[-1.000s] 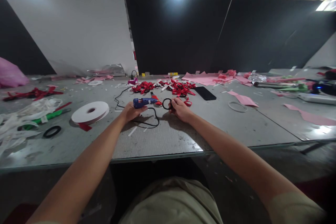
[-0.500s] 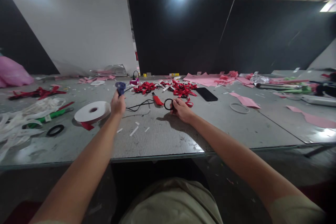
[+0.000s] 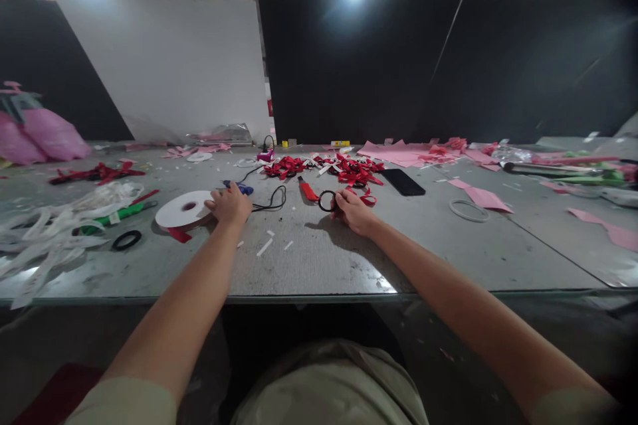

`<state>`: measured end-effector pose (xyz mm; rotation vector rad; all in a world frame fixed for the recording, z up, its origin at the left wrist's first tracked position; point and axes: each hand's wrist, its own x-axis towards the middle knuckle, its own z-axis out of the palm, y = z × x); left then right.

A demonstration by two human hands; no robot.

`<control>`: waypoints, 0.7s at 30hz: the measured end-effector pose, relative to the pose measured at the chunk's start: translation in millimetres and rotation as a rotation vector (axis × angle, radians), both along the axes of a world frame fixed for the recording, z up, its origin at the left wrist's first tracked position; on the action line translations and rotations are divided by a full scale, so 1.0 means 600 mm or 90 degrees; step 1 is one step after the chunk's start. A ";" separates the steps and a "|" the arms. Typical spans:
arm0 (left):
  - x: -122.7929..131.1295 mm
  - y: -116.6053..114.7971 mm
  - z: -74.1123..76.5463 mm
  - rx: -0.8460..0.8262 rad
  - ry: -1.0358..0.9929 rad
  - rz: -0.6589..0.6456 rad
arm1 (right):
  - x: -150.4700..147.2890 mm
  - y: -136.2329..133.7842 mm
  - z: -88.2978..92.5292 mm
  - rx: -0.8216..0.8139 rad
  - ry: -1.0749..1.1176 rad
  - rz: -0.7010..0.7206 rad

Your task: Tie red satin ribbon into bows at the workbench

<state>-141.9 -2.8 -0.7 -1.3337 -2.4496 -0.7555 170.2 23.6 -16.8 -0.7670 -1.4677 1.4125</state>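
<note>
My right hand point(image 3: 355, 211) pinches a black ring point(image 3: 326, 201) by its right side, just above the table. My left hand point(image 3: 230, 204) is lowered at the right edge of a white ribbon spool point(image 3: 182, 208), fingers apart. Just beyond its fingers lies a blue glue gun point(image 3: 243, 188), partly hidden by the hand, with a black cord point(image 3: 272, 204) looping to the right. From beneath the spool sticks out an end of red ribbon point(image 3: 179, 235). A red-handled cutter point(image 3: 308, 190) rests left of the black ring.
Behind the hands is a pile of red ribbon pieces point(image 3: 353, 170), beside a black phone point(image 3: 403, 182). White ribbons point(image 3: 54, 229) and another black ring point(image 3: 126, 240) lie on the left. A pale ring point(image 3: 468, 210) and pink paper point(image 3: 483, 199) are at right.
My left hand has come down and let go of the blue glue gun, which was held upright and now lies on the table. My right hand still holds the black ring; the view has shifted slightly left.
</note>
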 end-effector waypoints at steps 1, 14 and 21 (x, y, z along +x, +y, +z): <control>0.006 -0.004 0.004 0.017 0.019 -0.003 | 0.000 -0.001 0.001 -0.001 0.002 0.000; 0.191 -0.039 0.005 0.132 -0.103 -0.710 | -0.010 -0.026 0.020 -0.058 0.104 0.090; 0.179 -0.038 0.002 0.091 -0.453 -0.716 | -0.012 -0.031 0.024 0.011 0.018 0.134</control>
